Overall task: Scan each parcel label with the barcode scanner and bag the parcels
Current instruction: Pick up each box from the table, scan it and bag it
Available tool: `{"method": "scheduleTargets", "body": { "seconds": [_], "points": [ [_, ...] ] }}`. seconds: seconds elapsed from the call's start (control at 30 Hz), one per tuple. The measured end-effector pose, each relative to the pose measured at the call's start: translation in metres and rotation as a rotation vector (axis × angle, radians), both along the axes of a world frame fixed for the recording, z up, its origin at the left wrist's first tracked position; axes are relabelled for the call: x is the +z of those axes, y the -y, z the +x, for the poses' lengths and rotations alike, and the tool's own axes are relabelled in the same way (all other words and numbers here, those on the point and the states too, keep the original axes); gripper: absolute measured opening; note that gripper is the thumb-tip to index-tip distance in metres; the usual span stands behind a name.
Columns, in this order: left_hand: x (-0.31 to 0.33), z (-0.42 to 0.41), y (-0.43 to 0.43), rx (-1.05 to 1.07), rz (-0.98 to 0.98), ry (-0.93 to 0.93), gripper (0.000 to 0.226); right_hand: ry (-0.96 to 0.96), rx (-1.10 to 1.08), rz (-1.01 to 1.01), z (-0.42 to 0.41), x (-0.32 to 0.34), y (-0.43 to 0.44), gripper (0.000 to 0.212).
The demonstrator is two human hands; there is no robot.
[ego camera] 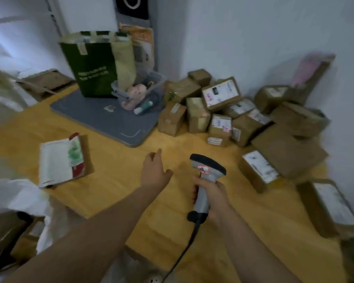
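My right hand (213, 196) grips the handle of a grey barcode scanner (207, 170), its black head pointing away over the wooden table (119, 176); a black cable trails down from it. My left hand (154, 170) reaches forward over the table with relaxed fingers and holds nothing. A pile of several brown cardboard parcels (221, 111) with white labels fills the back right corner. One flat parcel (62, 160) with a white label lies alone at the left. A white bag (18, 199) hangs open at the lower left edge, with brown parcels partly visible inside.
A green paper bag (94, 64) and a clear plastic bin (139, 88) of small items stand on a grey mat (106, 119) at the back. More labelled boxes (333, 205) line the right edge by the wall.
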State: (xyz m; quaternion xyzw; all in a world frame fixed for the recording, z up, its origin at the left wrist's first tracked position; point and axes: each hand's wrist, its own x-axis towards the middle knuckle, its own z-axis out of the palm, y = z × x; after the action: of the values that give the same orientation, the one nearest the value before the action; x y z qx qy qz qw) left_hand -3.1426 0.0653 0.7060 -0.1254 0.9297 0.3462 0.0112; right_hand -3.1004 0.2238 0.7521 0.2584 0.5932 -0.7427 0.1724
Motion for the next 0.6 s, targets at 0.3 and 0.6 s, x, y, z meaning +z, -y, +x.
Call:
{"method": "scheduleTargets", "body": {
  "seconds": [0.3,0.6],
  "points": [
    [0.002,-0.027,-0.224,-0.785,-0.090,0.017,0.066,-0.034,-0.596,-0.092,0.030,0.005,-0.183,0.013],
    [-0.002,-0.019,-0.405,-1.370,-0.510,-0.087,0.079,-0.005,-0.876,-0.101,0.078,-0.021,-0.297,0.010]
  ]
}}
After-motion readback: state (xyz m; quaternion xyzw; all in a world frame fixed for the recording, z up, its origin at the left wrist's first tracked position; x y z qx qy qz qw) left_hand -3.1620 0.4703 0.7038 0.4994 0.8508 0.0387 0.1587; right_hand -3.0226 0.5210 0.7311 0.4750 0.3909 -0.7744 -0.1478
